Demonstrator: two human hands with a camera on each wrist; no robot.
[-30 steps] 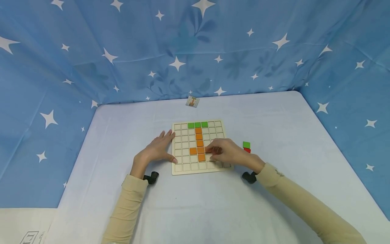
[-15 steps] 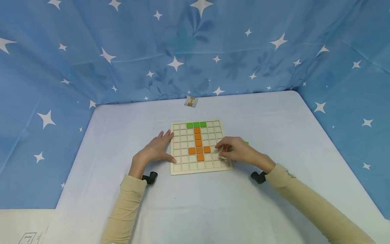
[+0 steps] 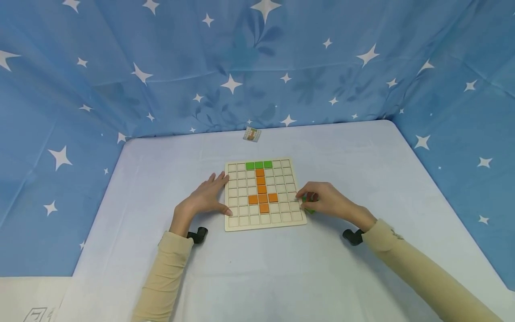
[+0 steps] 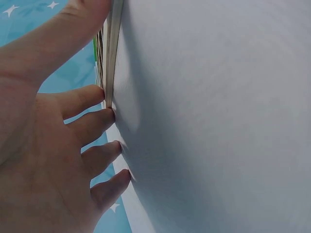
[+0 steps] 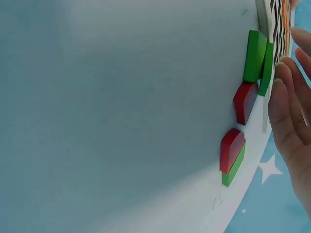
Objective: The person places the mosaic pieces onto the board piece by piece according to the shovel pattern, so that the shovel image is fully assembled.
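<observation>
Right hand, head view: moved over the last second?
Yes. Against the grid board, the right hand has shifted rightward, from over the squares to the board's right edge.

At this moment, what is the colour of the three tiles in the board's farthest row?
The three tiles are green, seen best in the head view.

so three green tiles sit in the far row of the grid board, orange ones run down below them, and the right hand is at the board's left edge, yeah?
Not quite: it is the left hand at the left edge of the grid board, as the head view shows. The three green tiles and orange tiles are as you say.
</observation>
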